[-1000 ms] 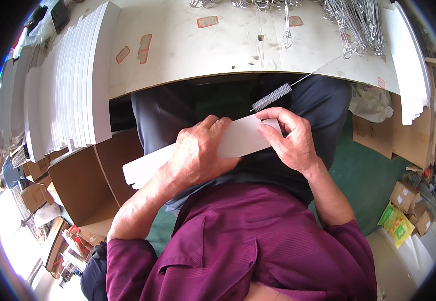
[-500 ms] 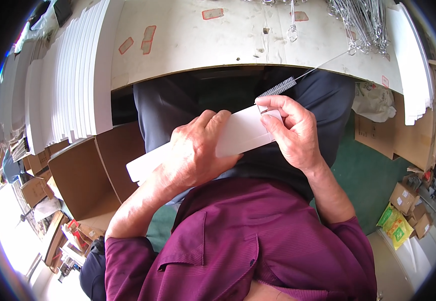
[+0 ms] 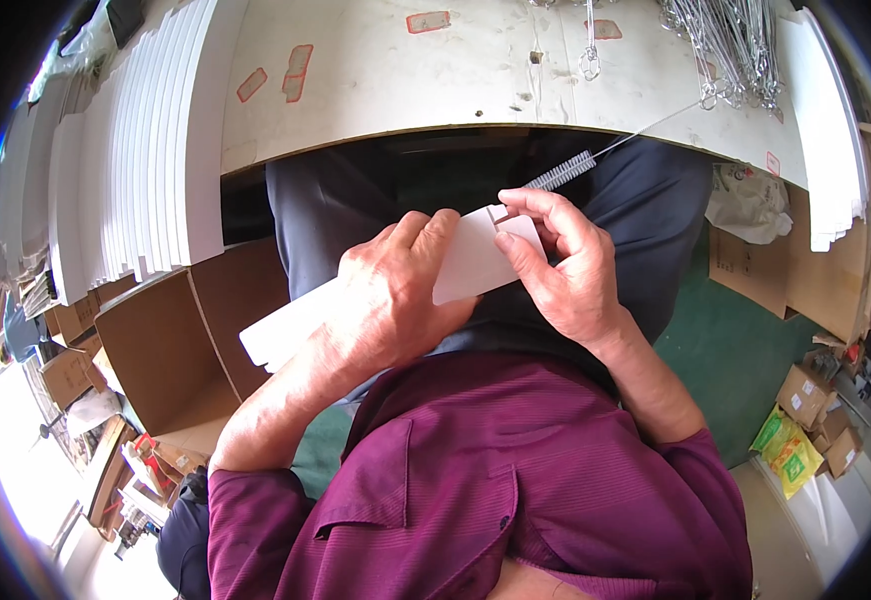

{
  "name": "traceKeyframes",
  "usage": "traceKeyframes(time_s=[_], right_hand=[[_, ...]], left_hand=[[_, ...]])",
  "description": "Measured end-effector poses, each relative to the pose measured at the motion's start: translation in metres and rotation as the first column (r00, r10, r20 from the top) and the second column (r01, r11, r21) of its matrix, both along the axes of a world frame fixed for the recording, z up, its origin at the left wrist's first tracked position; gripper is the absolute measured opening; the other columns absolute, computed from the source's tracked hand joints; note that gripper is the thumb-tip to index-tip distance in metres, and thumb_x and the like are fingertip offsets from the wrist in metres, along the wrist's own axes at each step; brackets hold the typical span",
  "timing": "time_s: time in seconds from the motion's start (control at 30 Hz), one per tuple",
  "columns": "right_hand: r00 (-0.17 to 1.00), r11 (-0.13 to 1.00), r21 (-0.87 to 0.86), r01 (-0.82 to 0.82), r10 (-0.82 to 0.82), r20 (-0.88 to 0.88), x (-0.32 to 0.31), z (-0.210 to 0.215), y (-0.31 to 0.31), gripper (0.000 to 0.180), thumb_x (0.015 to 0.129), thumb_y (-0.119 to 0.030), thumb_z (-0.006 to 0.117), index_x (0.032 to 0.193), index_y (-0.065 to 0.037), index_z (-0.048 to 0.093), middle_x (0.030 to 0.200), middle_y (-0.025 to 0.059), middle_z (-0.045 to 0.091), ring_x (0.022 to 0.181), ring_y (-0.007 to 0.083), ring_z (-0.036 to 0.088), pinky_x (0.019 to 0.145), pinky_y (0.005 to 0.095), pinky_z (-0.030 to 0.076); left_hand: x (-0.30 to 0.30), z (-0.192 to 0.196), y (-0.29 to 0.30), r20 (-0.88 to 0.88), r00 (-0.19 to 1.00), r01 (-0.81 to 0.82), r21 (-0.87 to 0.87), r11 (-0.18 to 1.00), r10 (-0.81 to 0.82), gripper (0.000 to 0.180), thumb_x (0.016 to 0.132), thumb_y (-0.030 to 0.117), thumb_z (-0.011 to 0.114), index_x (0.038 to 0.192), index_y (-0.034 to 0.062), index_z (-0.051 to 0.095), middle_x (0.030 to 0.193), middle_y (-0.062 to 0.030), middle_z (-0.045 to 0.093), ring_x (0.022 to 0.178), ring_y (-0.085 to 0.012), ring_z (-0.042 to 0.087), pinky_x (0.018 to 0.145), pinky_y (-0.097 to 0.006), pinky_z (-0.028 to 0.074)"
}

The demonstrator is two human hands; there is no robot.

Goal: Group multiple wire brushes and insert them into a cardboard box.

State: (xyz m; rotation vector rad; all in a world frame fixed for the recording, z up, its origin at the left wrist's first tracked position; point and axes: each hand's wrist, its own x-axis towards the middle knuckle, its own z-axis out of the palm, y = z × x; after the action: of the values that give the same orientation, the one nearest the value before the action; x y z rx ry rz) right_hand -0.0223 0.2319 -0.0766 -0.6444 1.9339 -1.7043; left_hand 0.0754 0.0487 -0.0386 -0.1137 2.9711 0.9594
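Observation:
A long, narrow white cardboard box [image 3: 477, 262] lies slantwise above my lap, its right end higher. My left hand [image 3: 395, 285] is closed around its middle, fingers over the top and thumb at the near edge. At the right end, the thumb and index finger of my right hand [image 3: 567, 262] pinch the box's end flap, with a small gap showing between flap and body. A wire brush with pale bristles [image 3: 565, 172] hangs from the table edge just beyond my right hand. What is inside the box cannot be seen.
Ahead is a worn white table [image 3: 375, 85]. A bundle of wire brushes [image 3: 730, 50] lies at its far right. White flat boxes [image 3: 145, 150] stand stacked on the left, more white card pieces [image 3: 823, 130] on the right. An open brown carton [image 3: 170, 350] sits at left.
Both hands and the box have shifted slightly left. The flap at the right end is folded further in, and the thumb and index finger have moved with it.

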Motion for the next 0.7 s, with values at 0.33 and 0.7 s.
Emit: traceKeyframes(time_s=[0.33, 0.7], right_hand=[[0.998, 0.999, 0.033, -0.038, 0.036, 0.053, -0.0009, 0.0027, 0.0038, 0.033, 0.097, -0.001, 0.07, 0.128, 0.003, 0.062, 0.105, 0.0087, 0.074, 0.095, 0.0099, 0.07, 0.083, 0.0258, 0.058], [0.999, 1.0, 0.005, -0.013, 0.013, 0.03, 0.0022, 0.0013, 0.005, 0.034, 0.097, 0.001, 0.069, 0.13, 0.003, 0.062, 0.103, 0.0091, 0.074, 0.093, 0.0109, 0.07, 0.082, 0.026, 0.058]], left_hand=[[-0.0001, -0.0009, -0.0019, -0.034, 0.999, 0.03, -0.044, 0.999, -0.032, 0.054, 0.073, 0.013, 0.084, 0.12, 0.0019, 0.06, 0.093, -0.0154, 0.068, 0.081, -0.0354, 0.072, 0.068, -0.044, 0.06], [0.0001, -0.0023, -0.0057, -0.011, 0.997, 0.072, -0.049, 0.996, -0.072, 0.061, 0.074, 0.013, 0.081, 0.126, -0.0059, 0.056, 0.097, -0.0182, 0.065, 0.09, -0.0349, 0.071, 0.074, -0.044, 0.06]])
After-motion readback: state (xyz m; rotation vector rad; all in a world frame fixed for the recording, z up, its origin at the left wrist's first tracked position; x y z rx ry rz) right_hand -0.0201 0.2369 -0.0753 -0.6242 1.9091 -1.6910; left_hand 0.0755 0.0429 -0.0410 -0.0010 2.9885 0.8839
